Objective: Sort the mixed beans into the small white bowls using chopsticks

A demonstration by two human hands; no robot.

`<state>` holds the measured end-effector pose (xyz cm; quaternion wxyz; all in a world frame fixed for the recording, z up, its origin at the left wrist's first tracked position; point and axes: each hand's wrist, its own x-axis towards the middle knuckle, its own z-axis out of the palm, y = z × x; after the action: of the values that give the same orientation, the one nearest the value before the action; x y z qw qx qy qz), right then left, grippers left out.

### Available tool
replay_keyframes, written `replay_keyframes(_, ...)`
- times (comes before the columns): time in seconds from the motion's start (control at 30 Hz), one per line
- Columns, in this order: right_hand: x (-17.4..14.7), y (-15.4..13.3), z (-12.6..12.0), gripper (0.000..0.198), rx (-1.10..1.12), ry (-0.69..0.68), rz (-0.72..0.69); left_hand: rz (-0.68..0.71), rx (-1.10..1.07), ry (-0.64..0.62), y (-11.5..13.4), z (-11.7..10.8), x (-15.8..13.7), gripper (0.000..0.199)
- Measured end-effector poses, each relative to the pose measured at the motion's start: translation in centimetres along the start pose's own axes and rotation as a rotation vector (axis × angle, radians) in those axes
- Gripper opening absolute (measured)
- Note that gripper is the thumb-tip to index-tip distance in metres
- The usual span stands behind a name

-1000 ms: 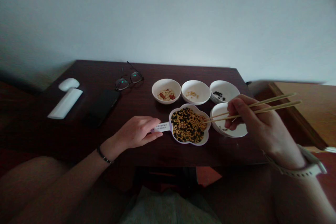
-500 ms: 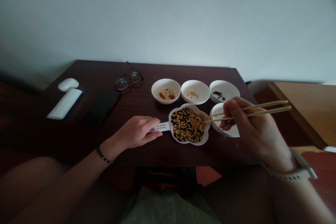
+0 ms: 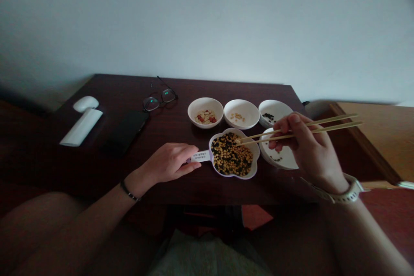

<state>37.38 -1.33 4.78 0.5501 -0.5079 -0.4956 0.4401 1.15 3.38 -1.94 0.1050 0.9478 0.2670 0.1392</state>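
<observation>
My left hand [image 3: 170,161] grips the labelled handle of a flower-shaped scoop bowl [image 3: 256,151], white with a purple edge. Mixed black and yellow beans [image 3: 231,159] fill most of it. In my right hand [image 3: 313,153] is a pair of wooden chopsticks [image 3: 336,123], their tips down among the beans near the scoop bowl's far side. A small pale piece shows at the tips; whether it is pinched I cannot tell. Partly behind my right hand stands a white bowl [image 3: 268,138] with a few small dark bits.
Three white bowls line up behind the scoop bowl: one with red-and-white slices [image 3: 205,117], one with pale yellow beans [image 3: 237,117], one with black beans [image 3: 269,117]. Eyeglasses [image 3: 160,100], a dark phone [image 3: 126,131] and a white object [image 3: 82,127] lie to the left.
The chopstick tips have moved left and slightly away from me, from the scoop bowl's right side farther into the beans. My right hand has shifted with them. My left hand keeps its grip.
</observation>
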Motion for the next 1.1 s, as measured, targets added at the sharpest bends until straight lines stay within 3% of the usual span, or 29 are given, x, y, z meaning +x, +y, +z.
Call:
replay_keyframes(0.27,1.0,0.3,-0.6,0.037,0.277,0.02,0.086,-0.005,-0.018,0.007,0.0,-0.1,-0.2,0.037)
replay_keyframes(0.47,1.1,0.8,0.4,0.038,0.222,0.071,0.078,-0.015,-0.024,-0.006,0.1,-0.3,-0.4,0.037)
replay_keyframes(0.87,1.2,-1.2,2.1,0.034,0.155,-0.091,0.244,-0.018,-0.035,0.001,0.4,-1.1,-1.5,0.035)
replay_keyframes(1.0,2.0,-1.8,4.0,0.034,0.162,-0.078,0.216,-0.023,-0.048,-0.006,0.4,-1.4,-1.8,0.034)
replay_keyframes(1.1,3.6,-1.6,5.9,0.037,0.198,-0.006,0.109,-0.019,-0.051,-0.007,0.2,-1.5,-1.9,0.034)
